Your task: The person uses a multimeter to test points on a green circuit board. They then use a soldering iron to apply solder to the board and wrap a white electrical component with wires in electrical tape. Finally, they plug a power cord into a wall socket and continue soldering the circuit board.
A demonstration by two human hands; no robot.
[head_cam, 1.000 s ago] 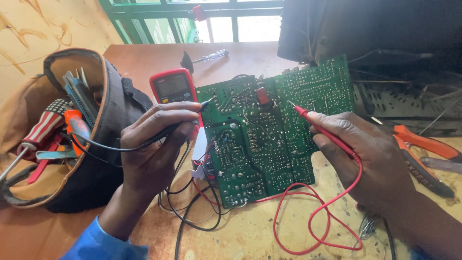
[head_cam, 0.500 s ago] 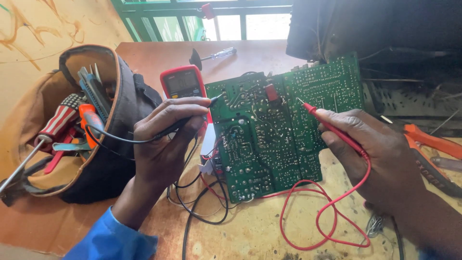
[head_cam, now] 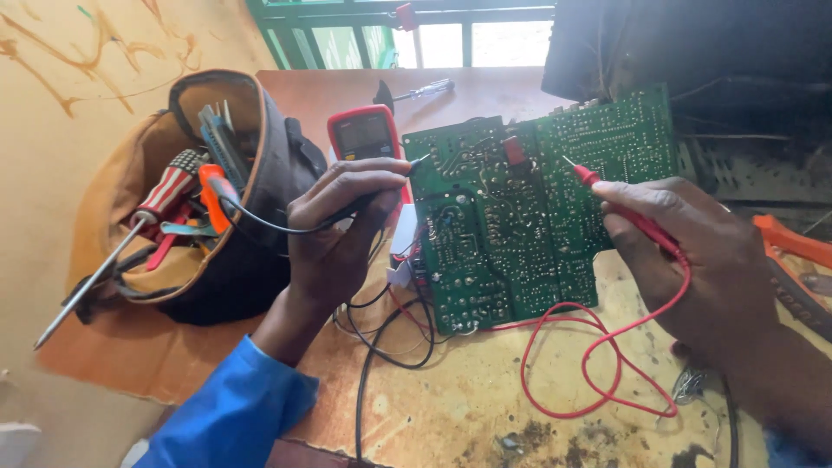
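Head view: left hand pinches the black probe, right hand pinches the red probe, both grips closed, tips on the green circuit board at frame centre.

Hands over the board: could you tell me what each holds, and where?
Left hand grips the black probe along its shaft; right hand grips the red probe behind its tip.

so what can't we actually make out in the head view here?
- Multimeter reading: display too small and dim; lower body hidden behind left hand.
- Black probe tip: whether it touches the circuit board is too fine to tell.
- Red probe handle: mostly covered by right hand.
- Orange pliers: cut off by the right edge.
- Tool bag contents: only the tops of the tools show.
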